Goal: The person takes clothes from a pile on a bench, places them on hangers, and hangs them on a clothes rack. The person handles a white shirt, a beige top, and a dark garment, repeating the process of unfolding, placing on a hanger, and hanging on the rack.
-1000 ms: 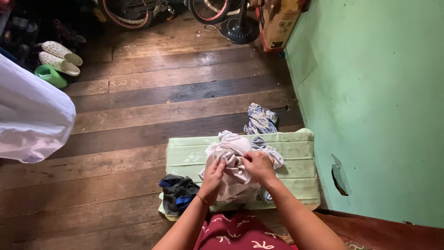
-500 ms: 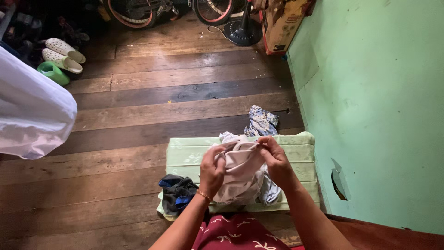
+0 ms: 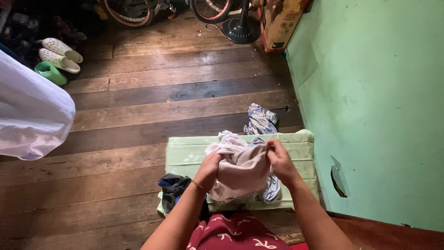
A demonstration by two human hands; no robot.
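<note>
A dark wooden plank floor (image 3: 152, 99) meets a green wall (image 3: 379, 106). On the boards lies a pale green folded mat (image 3: 300, 155). Above the mat, a crumpled pale pinkish-grey garment (image 3: 243, 169), soft and creased, is bunched between two hands. The left hand (image 3: 210, 167) grips its left edge with closed fingers; the right hand (image 3: 280, 159) pinches its upper right edge.

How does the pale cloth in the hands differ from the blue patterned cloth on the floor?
The pale cloth is plain and held up by both hands, left and right; the blue cloth is patterned and lies untouched on the floor. The pale cloth looks larger. Both are crumpled.
</note>
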